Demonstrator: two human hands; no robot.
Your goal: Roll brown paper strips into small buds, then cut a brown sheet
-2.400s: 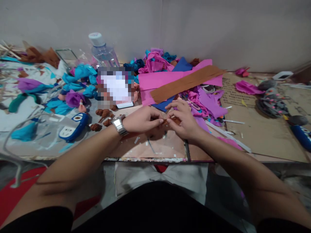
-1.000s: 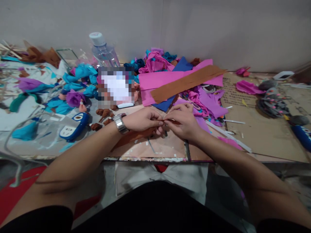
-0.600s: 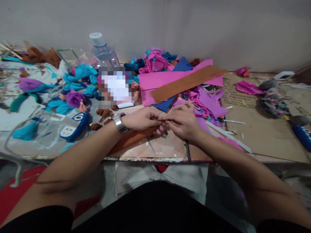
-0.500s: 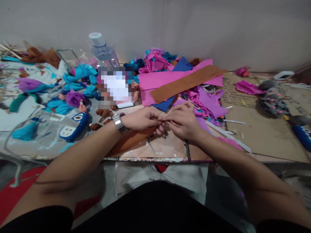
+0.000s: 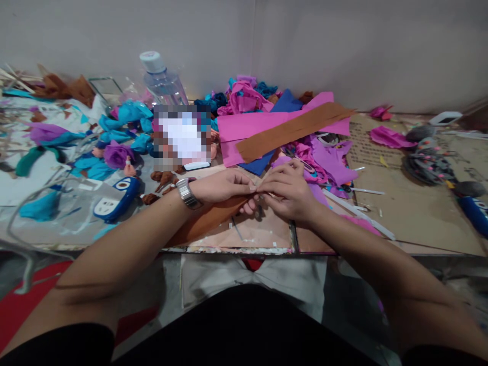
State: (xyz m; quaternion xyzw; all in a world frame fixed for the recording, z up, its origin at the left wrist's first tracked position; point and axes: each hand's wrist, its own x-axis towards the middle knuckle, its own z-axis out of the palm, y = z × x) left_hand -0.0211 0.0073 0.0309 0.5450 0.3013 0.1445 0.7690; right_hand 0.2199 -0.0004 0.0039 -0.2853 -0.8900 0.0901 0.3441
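A flat brown paper strip (image 5: pixel 213 218) slants from near the pale pinkish worktop (image 5: pixel 263 235)'s front edge to the left hand (image 5: pixel 224 186), whose thumb and fingers pinch it. A light, even pinch should avoid tearing. The right hand (image 5: pixel 287 192), back uppermost, meets those fingertips; whether it grips, I cannot tell.

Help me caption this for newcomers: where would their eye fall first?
Probably on the long brown strip lying across the bright pink paper, back of centre. Nearer, the left hand and right hand meet close together, with a brown sheet running from the left one's fingers back beneath its forearm. To the left, at the back, a clear bottle rises above the clutter.
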